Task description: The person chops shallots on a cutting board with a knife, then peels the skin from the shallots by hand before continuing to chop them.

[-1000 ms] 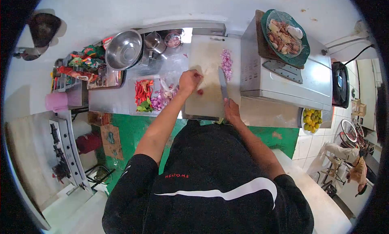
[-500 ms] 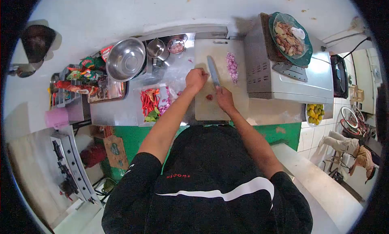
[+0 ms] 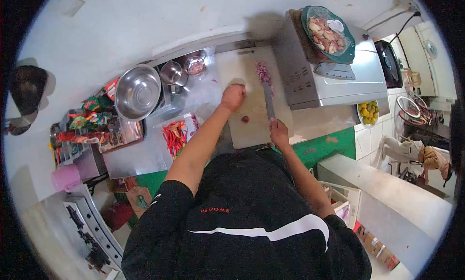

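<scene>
Surface of grey stainless steel (image 3: 140, 159) runs along a white wall, seen from above over a person's black-shirted shoulders. At its right end stands a boxy grey metal appliance (image 3: 334, 81), its flat top serving as a shelf for a round green plate (image 3: 304, 24) of pale and brown food under netting. In the middle lies a white plastic cutting board (image 3: 249, 134), set squarely before the person so both hands reach it. Left of it sit a large round steel bowl (image 3: 137, 92) and a clear tray of red chillies (image 3: 173, 134), close to the left arm. The left hand (image 3: 233, 96) rests on the board, curled into a fist with fingers tucked under, likely to keep them off the blade. Whether it hides anything I cannot tell. The right hand (image 3: 279, 133) is closed around the handle of a long steel kitchen knife (image 3: 268, 101), its blade pointing away, just right of the left hand. A pile of chopped purple shallot (image 3: 263, 72) sits at the board's far edge, seemingly pushed clear of the cutting area. A small red shallot piece (image 3: 245, 119) lies between the hands.
</scene>
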The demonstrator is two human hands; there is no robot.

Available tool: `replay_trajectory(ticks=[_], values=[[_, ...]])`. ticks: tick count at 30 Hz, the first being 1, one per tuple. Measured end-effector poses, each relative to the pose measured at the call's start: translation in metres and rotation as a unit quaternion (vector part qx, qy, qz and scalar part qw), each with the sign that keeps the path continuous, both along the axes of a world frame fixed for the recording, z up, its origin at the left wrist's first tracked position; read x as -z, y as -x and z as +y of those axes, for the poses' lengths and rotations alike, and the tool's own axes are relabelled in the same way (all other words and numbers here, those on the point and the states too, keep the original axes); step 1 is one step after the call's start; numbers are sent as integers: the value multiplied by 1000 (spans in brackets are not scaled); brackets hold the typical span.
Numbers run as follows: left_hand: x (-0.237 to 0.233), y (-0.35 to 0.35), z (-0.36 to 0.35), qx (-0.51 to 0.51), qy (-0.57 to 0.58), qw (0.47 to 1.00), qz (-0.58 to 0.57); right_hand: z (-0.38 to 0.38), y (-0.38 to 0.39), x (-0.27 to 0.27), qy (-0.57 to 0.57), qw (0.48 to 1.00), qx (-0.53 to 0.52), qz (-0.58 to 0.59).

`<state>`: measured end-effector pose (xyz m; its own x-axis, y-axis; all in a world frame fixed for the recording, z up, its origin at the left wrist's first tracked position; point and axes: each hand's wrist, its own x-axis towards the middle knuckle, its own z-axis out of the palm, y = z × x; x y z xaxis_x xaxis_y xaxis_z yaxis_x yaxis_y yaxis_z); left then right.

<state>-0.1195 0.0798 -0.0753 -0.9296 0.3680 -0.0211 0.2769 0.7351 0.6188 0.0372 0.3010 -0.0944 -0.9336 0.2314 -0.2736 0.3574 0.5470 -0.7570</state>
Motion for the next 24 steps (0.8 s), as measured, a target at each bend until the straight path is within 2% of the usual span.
replay_trajectory(ticks=[3,5,7,9,11,15,18,20,21,23,24], values=[[-3,11,-18,-43,22,999,22,-5,-13,-5,38,999,2,3],[2,23,-38,-75,34,996,37,-11,-16,-23,-10,999,-29,28],[12,34,-61,-175,47,982,43,-14,-18,-20,-12,999,-31,39],[7,36,-83,-178,34,983,32,-16,-19,-21,-14,998,-34,49],[-4,36,-94,-194,14,981,0,-19,-19,-27,17,999,-34,5],[2,33,-103,-206,-16,978,-17,-20,-18,-17,32,998,-37,28],[7,30,-108,-259,-51,965,8,-20,-14,-29,39,998,-41,18],[1,18,-111,-281,-73,952,100,-19,-11,-33,5,998,-53,45],[-12,9,-110,-281,-73,952,101,-18,-11,-33,6,997,-54,46],[-47,-11,-105,-252,-90,963,-22,-16,-13,-32,24,999,-33,7],[-53,-17,-104,-255,-88,963,-22,-14,-15,-30,26,999,-36,6]])
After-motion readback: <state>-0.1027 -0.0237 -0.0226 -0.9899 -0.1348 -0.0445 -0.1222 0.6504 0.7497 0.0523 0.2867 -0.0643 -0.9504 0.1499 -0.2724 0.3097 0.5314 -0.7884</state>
